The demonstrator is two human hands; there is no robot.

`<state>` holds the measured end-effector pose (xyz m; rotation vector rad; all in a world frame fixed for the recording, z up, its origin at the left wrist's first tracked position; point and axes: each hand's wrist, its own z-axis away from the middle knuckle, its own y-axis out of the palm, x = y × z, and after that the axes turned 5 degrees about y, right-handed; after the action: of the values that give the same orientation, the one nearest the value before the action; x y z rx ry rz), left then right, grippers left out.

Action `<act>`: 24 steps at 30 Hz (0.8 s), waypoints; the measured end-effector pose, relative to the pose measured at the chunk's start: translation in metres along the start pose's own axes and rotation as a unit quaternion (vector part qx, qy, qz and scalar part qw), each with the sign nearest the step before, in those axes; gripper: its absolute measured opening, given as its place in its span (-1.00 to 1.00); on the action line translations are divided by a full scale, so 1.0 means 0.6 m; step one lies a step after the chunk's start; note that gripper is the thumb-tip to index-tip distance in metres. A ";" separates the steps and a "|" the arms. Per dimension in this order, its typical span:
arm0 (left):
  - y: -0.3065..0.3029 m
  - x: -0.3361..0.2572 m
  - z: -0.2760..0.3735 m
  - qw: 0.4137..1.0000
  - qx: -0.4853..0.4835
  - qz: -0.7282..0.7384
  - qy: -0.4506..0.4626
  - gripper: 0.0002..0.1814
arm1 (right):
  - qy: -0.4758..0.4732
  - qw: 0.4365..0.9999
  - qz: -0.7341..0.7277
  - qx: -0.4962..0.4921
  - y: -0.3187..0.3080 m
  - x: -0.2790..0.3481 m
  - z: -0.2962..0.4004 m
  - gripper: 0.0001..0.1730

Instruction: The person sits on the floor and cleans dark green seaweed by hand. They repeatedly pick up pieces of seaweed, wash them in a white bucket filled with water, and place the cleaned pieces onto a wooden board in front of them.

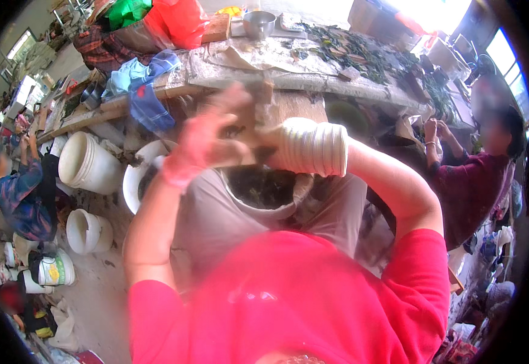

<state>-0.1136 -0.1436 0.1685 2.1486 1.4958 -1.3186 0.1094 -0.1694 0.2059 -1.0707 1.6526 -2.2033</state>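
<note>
My left hand, in what looks like a thin pink glove, is raised and blurred by motion. Its fingers are spread apart, and I make out nothing held in them. My right hand reaches in from the right, with a ribbed off-white knit cuff around its wrist. Dark blur covers its fingers, so whether they hold anything is hidden. Below both hands, a white bucket stands between my knees with dark, wet-looking material inside. A wooden board leans at the bench edge just beyond.
A long workbench runs across the front, with dark green leaves, a metal bowl and blue cloths on it. White buckets stand at left. Co-workers sit at left and right.
</note>
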 end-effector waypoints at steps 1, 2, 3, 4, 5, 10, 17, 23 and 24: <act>0.021 0.003 -0.006 0.997 0.052 -0.058 -0.003 -0.14 | -0.020 0.999 0.005 -0.027 -0.008 0.009 -0.002 -0.77; 0.041 0.007 0.002 0.997 0.073 -0.018 -0.034 -0.31 | -0.032 0.997 -0.052 -0.046 -0.017 0.019 -0.001 -0.78; 0.057 0.012 0.013 0.993 0.097 0.022 -0.063 -0.48 | -0.035 0.999 -0.017 -0.038 -0.029 0.020 0.003 -0.80; 0.056 0.019 0.026 0.987 0.108 0.029 -0.115 -0.56 | -0.035 0.999 0.017 -0.030 -0.042 0.015 0.012 -0.82; 0.046 0.026 0.042 0.978 0.118 0.035 -0.167 -0.65 | -0.036 0.998 0.050 -0.022 -0.056 0.017 0.020 -0.83; 0.021 0.002 0.048 0.984 0.121 -0.076 -0.109 -0.75 | -0.023 0.999 -0.033 -0.032 -0.041 -0.012 0.044 -0.75; -0.030 -0.017 0.034 0.932 -0.100 0.245 -0.249 -0.66 | -0.019 0.986 -0.109 -0.125 0.003 -0.020 0.055 -0.84; 0.011 0.044 0.059 0.950 0.138 0.052 -0.275 -0.61 | -0.051 0.973 0.062 -0.218 -0.006 -0.046 0.028 -0.82; 0.025 0.044 0.067 0.929 0.235 0.078 -0.274 -0.63 | -0.049 0.968 0.108 -0.220 -0.002 -0.048 0.020 -0.82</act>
<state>-0.1207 -0.1581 0.1207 1.8292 0.8314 -2.1471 0.1382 -0.1623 0.1959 -1.0118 2.1559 -1.6624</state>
